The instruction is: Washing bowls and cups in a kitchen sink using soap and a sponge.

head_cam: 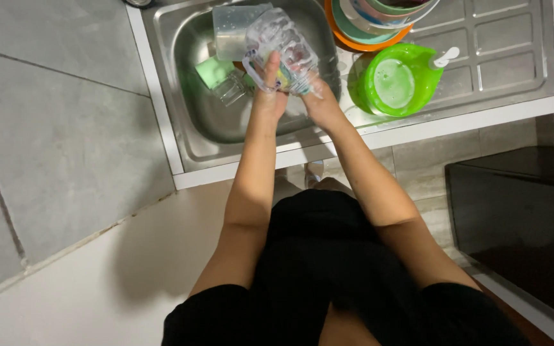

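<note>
Both hands over steel sink point(193, 138): left hand point(269, 90) and right hand point(318, 102) clasp clear ribbed glass mug point(283, 45), yellow sponge point(283, 77) pressed beneath. Glossy green bowl point(399, 80) on drainboard's near edge.

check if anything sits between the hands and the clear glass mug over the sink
Nothing visible does: left hand and right hand already grip the clear mug directly, above the sink.

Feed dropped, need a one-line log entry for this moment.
left hand: on mug | right hand: holds mug | over sink | green bowl on drainboard
</note>
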